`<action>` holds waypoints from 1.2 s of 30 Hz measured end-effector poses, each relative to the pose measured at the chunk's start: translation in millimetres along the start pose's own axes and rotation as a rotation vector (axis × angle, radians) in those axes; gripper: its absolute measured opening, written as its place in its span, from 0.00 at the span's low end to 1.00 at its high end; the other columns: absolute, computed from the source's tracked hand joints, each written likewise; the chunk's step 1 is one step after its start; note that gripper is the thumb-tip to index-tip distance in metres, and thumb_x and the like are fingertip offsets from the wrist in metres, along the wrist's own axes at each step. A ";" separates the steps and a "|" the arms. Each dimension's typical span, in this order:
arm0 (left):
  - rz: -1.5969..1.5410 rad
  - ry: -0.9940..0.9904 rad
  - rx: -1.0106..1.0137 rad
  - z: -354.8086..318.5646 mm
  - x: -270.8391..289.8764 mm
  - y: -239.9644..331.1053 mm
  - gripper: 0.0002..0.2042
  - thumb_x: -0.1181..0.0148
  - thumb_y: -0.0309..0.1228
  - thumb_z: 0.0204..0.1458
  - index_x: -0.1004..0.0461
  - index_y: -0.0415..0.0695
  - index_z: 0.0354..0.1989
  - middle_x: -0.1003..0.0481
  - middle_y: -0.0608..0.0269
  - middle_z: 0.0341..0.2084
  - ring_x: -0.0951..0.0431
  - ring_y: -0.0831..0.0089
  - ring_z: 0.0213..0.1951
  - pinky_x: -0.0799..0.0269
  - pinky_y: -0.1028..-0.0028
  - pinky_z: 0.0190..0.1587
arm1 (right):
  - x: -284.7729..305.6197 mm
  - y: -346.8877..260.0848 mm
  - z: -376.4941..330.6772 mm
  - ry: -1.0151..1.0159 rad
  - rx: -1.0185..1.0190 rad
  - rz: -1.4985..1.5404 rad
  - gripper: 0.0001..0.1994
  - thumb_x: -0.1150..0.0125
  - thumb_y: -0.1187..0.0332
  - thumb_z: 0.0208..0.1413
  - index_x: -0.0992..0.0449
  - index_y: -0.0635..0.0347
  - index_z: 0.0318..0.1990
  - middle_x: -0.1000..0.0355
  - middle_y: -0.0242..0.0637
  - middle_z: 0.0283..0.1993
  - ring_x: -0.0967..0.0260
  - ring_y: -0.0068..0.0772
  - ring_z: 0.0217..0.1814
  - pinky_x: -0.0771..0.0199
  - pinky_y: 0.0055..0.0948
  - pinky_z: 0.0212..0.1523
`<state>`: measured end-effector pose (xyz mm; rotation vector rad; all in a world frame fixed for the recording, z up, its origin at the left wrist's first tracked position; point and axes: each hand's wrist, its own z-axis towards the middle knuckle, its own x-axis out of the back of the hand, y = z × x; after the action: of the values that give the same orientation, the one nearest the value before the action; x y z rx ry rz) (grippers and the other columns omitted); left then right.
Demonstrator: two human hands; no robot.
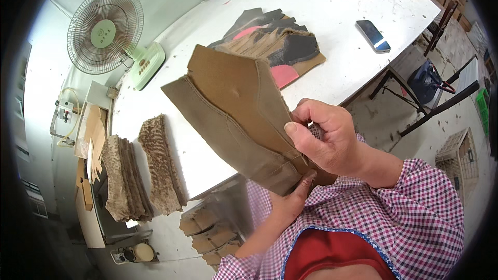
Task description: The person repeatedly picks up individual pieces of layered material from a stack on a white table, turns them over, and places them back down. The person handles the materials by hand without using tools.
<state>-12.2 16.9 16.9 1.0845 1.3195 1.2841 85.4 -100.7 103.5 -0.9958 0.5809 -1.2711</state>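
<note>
A stitched brown leather boot upper (233, 119) is held up in front of me, tilted, with seams along its panels. My left hand (293, 199) grips its lower end from below, thumb over the edge, the other fingers mostly hidden behind it. Close by the right edge of the leather, my right hand (332, 137) is closed with the fingers curled in; whatever it pinches cannot be made out. Behind the upper, a heap of brown, black and pink cut pieces (290, 49) lies on the white table (207, 161).
Two stacks of fuzzy brown strips, a left stack (124, 179) and a right stack (161, 163), lie at the table's left. A fan (104, 31) stands far left, a phone (372, 35) far right. Below the table are more brown pieces (212, 236). A chair with a dark bag (428, 80) stands right.
</note>
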 end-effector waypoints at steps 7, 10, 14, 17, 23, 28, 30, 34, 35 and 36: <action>0.008 -0.089 0.026 -1.5 -4.4 -12.2 0.13 0.32 0.25 0.50 0.25 0.37 0.44 0.22 0.61 0.38 0.22 0.71 0.39 0.26 0.72 0.43 | 4.6 -2.7 27.6 0.154 -0.026 0.232 0.06 0.40 0.73 0.56 0.27 0.67 0.30 0.31 0.28 0.25 0.38 0.13 0.28 0.34 0.17 0.28; 0.060 -0.126 0.038 -0.5 -3.6 -11.1 0.14 0.32 0.25 0.50 0.25 0.37 0.45 0.22 0.60 0.39 0.23 0.71 0.40 0.26 0.72 0.43 | 12.5 -4.7 36.6 0.136 -0.059 0.225 0.08 0.41 0.70 0.57 0.28 0.66 0.29 0.33 0.24 0.25 0.40 0.11 0.27 0.37 0.15 0.26; -0.080 -0.091 0.101 -4.8 -5.1 -11.8 0.16 0.32 0.27 0.51 0.26 0.36 0.46 0.23 0.60 0.40 0.23 0.71 0.41 0.26 0.72 0.44 | 12.1 3.0 47.0 0.143 0.048 0.147 0.07 0.44 0.72 0.59 0.28 0.62 0.29 0.40 0.16 0.23 0.50 0.06 0.24 0.49 0.12 0.23; -0.127 -0.140 0.212 -3.9 1.8 -10.6 0.17 0.33 0.28 0.51 0.27 0.35 0.47 0.23 0.59 0.41 0.24 0.71 0.41 0.26 0.72 0.45 | 18.2 11.8 52.9 0.146 0.068 0.235 0.09 0.47 0.70 0.60 0.30 0.59 0.26 0.42 0.16 0.22 0.51 0.07 0.25 0.48 0.13 0.26; -0.197 -0.104 0.141 -1.8 8.5 -13.0 0.15 0.35 0.27 0.53 0.27 0.36 0.46 0.24 0.60 0.38 0.24 0.74 0.37 0.27 0.76 0.38 | 21.2 34.6 62.2 0.085 -0.074 0.359 0.14 0.52 0.61 0.65 0.26 0.60 0.32 0.35 0.23 0.25 0.42 0.12 0.26 0.41 0.15 0.28; -0.232 0.025 0.139 9.5 18.6 0.6 0.20 0.37 0.26 0.52 0.32 0.37 0.53 0.26 0.60 0.46 0.26 0.71 0.46 0.29 0.72 0.48 | 23.0 47.2 17.3 -0.247 -0.252 0.208 0.19 0.51 0.54 0.66 0.25 0.64 0.44 0.29 0.30 0.32 0.35 0.18 0.31 0.31 0.20 0.35; -0.240 0.045 0.098 18.5 19.9 1.4 0.20 0.37 0.26 0.53 0.31 0.37 0.54 0.26 0.60 0.47 0.26 0.72 0.46 0.30 0.72 0.48 | 18.4 35.1 -10.0 -0.342 -0.301 -0.019 0.11 0.38 0.67 0.57 0.27 0.67 0.40 0.29 0.31 0.30 0.35 0.19 0.32 0.32 0.23 0.33; -0.209 0.022 0.011 20.5 21.9 -2.1 0.19 0.38 0.28 0.54 0.31 0.36 0.54 0.27 0.60 0.47 0.26 0.72 0.47 0.30 0.72 0.49 | 11.1 31.9 -18.4 -0.299 -0.207 -0.133 0.07 0.38 0.74 0.55 0.27 0.68 0.37 0.31 0.37 0.28 0.37 0.22 0.27 0.35 0.23 0.27; -0.220 0.011 -0.011 20.7 22.2 -1.1 0.19 0.38 0.28 0.54 0.31 0.36 0.54 0.27 0.60 0.47 0.27 0.71 0.47 0.30 0.72 0.49 | 11.5 32.2 -16.7 -0.302 -0.153 -0.140 0.06 0.39 0.74 0.55 0.27 0.68 0.37 0.31 0.38 0.28 0.37 0.23 0.26 0.35 0.24 0.27; -0.228 0.024 0.001 18.8 23.9 0.4 0.19 0.38 0.28 0.54 0.31 0.36 0.53 0.27 0.60 0.47 0.26 0.71 0.46 0.30 0.72 0.49 | 11.9 32.4 -15.4 -0.304 -0.100 -0.148 0.06 0.39 0.75 0.55 0.27 0.68 0.36 0.32 0.38 0.28 0.38 0.23 0.25 0.36 0.24 0.27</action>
<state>3.1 43.2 16.4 0.8922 1.4182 1.1297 92.0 -117.0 70.1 -1.3072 0.3424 -1.1971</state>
